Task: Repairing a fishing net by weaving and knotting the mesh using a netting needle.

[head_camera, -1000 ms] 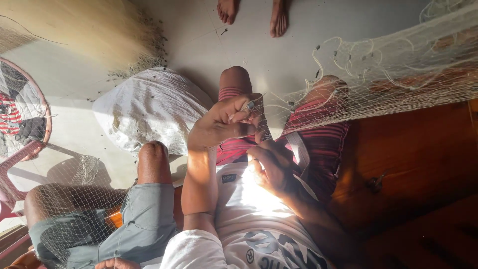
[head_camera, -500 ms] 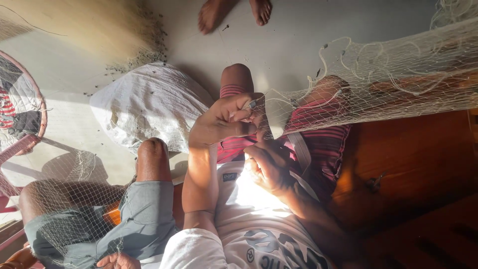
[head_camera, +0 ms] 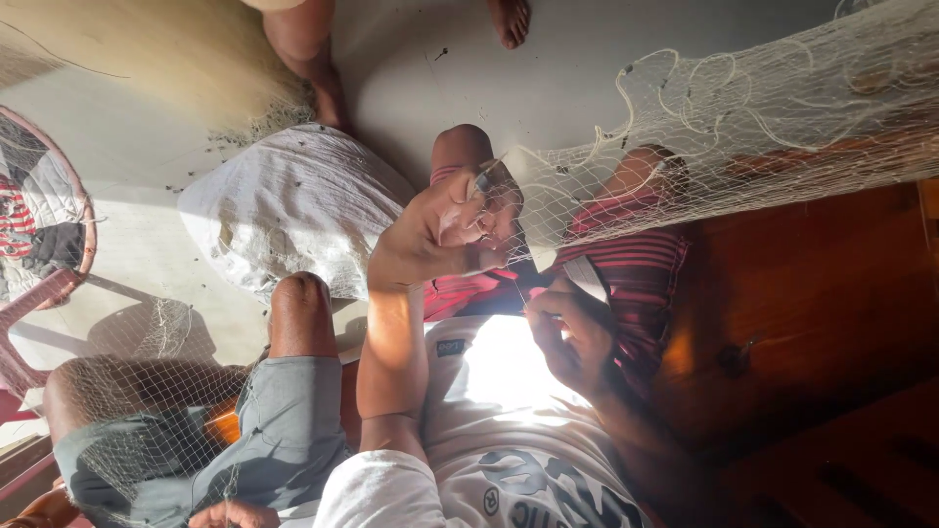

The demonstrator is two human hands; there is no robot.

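Observation:
A pale fishing net (head_camera: pixel 743 117) stretches from the upper right down to my lap, over my red striped shorts (head_camera: pixel 636 264). My left hand (head_camera: pixel 440 230) is raised and pinches the net's edge between thumb and fingers. Lower and to the right, my right hand (head_camera: pixel 572 332) is closed on a thin thread or small netting tool that leads up toward the net; I cannot tell which. I wear a white printed shirt (head_camera: pixel 509 460).
A person in grey shorts (head_camera: pixel 284 420) sits close on my left with net over their legs. A white sack (head_camera: pixel 293 210) lies on the pale floor. Another person's bare leg (head_camera: pixel 308 59) stands beyond it. A pink round frame (head_camera: pixel 49 284) is far left, dark wood panelling (head_camera: pixel 831 313) right.
The bare feet at the top have stepped to the left, and one leg now stands next to the white sack. My hands stay almost where they were on the net.

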